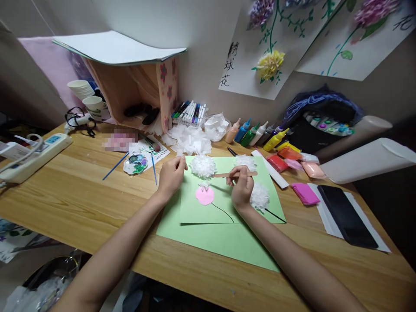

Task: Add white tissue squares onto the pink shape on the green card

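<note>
Green paper sheets (214, 238) lie on the wooden table, bearing several fluffy white flowers. My right hand (241, 188) grips a flat wooden stick (222, 175), whose left end meets the lower right edge of the upper left white flower (203, 166). Just left of that flower, my left hand (172, 173) is closed at the paper's edge; what its fingertips pinch, if anything, is too small to tell. Below the flower is a pink circle (204, 196) with small white pieces at its top and a thin drawn stem. Another white flower (260, 197) sits right of my right hand.
White tissue pieces (191, 139) and a clear bowl (217, 126) lie behind the paper. Paint bottles (250, 137) and clay packets (277, 163) stand or lie back right. A phone (347, 216) is at right, a paint palette (135, 164) at left, beside brushes.
</note>
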A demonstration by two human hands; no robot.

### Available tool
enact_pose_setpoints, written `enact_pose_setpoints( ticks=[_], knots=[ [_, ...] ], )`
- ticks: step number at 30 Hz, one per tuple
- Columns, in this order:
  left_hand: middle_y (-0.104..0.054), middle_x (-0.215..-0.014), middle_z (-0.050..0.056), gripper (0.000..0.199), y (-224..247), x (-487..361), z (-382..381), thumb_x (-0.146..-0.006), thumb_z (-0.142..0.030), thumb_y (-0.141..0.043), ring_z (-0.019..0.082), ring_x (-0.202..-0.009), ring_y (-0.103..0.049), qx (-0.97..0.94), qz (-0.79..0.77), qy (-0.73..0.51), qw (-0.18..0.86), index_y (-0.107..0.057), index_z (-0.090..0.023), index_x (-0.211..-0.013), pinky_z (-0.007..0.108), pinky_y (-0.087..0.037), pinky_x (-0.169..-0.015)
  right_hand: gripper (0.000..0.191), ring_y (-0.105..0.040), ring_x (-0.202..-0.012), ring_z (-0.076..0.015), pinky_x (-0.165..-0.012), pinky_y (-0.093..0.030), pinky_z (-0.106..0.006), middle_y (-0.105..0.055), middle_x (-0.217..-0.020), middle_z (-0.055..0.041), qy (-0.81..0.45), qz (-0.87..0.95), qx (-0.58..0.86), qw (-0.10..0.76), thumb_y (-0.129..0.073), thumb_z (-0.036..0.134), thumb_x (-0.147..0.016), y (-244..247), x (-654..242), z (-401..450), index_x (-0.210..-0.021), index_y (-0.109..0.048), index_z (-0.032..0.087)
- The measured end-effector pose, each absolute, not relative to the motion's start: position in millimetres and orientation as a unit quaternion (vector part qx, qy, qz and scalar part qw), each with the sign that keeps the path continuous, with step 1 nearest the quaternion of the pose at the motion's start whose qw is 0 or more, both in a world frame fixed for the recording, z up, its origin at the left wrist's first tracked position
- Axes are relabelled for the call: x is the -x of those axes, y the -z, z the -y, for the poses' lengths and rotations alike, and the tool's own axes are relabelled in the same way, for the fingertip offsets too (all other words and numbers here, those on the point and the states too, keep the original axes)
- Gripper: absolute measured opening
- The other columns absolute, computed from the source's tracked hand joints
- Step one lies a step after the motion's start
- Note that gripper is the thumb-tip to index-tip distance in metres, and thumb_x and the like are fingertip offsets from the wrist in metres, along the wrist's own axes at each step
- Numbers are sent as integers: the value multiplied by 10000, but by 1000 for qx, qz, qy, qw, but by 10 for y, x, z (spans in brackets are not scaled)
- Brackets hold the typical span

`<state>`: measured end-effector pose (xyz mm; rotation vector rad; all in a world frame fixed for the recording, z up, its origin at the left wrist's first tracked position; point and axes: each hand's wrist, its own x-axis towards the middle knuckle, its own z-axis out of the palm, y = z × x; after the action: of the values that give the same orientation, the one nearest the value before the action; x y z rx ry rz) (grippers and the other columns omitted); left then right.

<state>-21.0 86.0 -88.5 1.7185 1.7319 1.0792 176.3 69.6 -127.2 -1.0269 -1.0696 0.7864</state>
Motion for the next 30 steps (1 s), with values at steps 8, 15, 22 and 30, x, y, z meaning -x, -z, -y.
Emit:
enact_pose_setpoints(
  ticks=[8, 15, 22, 30],
  knots=[
    [-492, -515, -17, 409, 928, 283, -909, -897, -416, -372, 153, -569, -483, -594, -669, -378, 238, -551, -201, -598, 273, -292, -574, 428, -429, -449, -89, -469, -345, -244, -421, -546, 50, -277, 555, 486, 615, -311, 460, -979, 1299, -1741, -648, -690, -489, 200],
    [-517, -530, -17, 399, 965, 207, -880, -897, -367, -377, 150, -566, -501, -624, -653, -341, 261, -555, -193, -584, 271, -297, -558, 429, -440, -465, -92, -490, -370, -251, -445, -582, 36, -291, 610, 457, 577, -296, 428, -989, 1307, -1726, -642, -691, -503, 198],
    [-620, -628, 13, 374, 1042, 171, -886, -884, -309, -377, 170, -643, -560, -640, -652, -295, 280, -571, -191, -587, 283, -358, -619, 431, -444, -466, -83, -483, -372, -245, -467, -614, 25, -304, 617, 448, 571, -308, 394, -993, 1327, -1727, -660, -672, -512, 190],
    [-642, -665, 37, 386, 1036, 194, -909, -897, -313, -344, 193, -685, -586, -660, -647, -262, 276, -565, -200, -601, 303, -386, -662, 458, -439, -451, -97, -458, -366, -252, -455, -585, 22, -282, 643, 440, 560, -291, 423, -989, 1304, -1742, -681, -651, -505, 200]
  ],
)
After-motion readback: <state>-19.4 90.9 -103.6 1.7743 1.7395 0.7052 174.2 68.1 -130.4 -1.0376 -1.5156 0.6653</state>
